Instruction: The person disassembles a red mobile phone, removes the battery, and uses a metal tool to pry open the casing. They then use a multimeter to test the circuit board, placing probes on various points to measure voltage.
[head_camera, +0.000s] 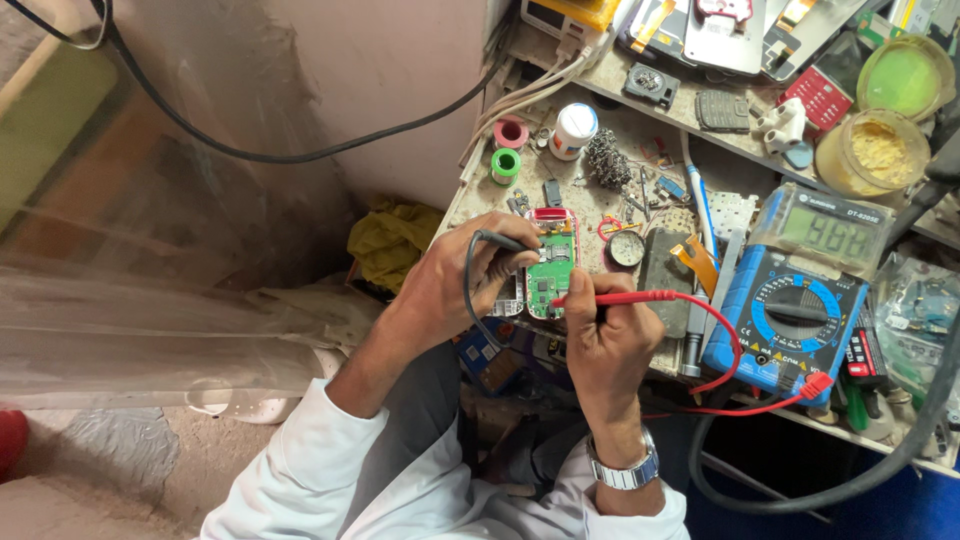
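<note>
A small opened phone with a green circuit board (549, 268) in a red-and-white shell lies at the near edge of a cluttered workbench (600, 205). My left hand (462, 278) rests on its left side and pinches a black test probe (505, 243) whose tip touches the board. My right hand (603, 340) grips a red test probe (610, 298), its tip also on the board. Both leads run to a blue digital multimeter (800, 305) on the right. A metal wristwatch (625, 472) sits on my right wrist.
Solder spools (506, 165), a white jar (574, 130), a steel-wool tip cleaner (606, 160), a round metal tin (626, 248) and loose parts crowd the bench. Yellow-green tubs (905, 78) and phone parts fill a raised shelf. A thick black cable (830, 485) loops below. Wall and plastic sheeting stand left.
</note>
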